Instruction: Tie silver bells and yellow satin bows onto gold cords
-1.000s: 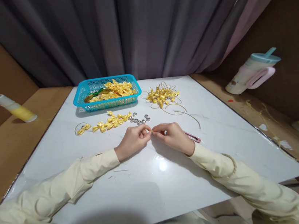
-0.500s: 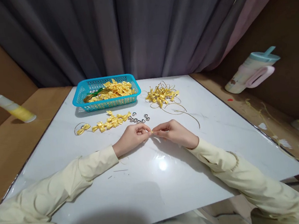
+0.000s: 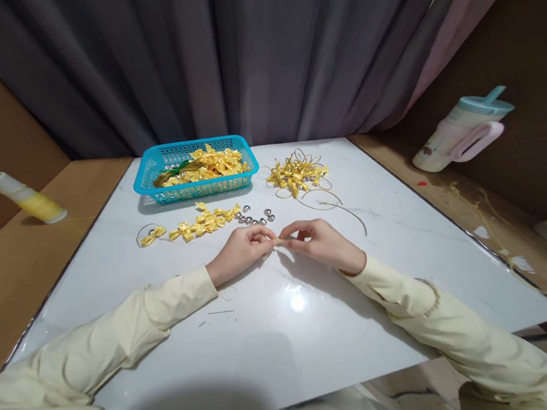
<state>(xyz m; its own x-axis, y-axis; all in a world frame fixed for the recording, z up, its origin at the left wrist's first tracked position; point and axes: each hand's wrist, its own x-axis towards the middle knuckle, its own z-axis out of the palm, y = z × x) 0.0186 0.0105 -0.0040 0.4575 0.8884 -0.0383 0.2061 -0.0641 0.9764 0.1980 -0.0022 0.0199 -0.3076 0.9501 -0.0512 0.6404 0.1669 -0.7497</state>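
My left hand (image 3: 242,252) and my right hand (image 3: 322,244) rest on the white tabletop (image 3: 289,324) with their fingertips meeting. Between them they pinch a tiny yellow ribbon piece (image 3: 279,240), mostly hidden by the fingers. Both hands are closed in a pinch. Just beyond the fingers lie several small silver beads (image 3: 255,217) and a row of yellow ribbon bows (image 3: 196,226). Cream sleeves cover both arms.
A blue basket (image 3: 197,189) of yellow bows stands at the back. A pile of bows with gold loops (image 3: 297,175) lies to its right. A pink and teal jug (image 3: 465,131) is on the right ledge, a yellow roll (image 3: 25,197) at left.
The right hand has shifted slightly, covering the pink tool that lay beside its wrist a second ago. Its fingers have lifted a little. The left hand has barely moved.
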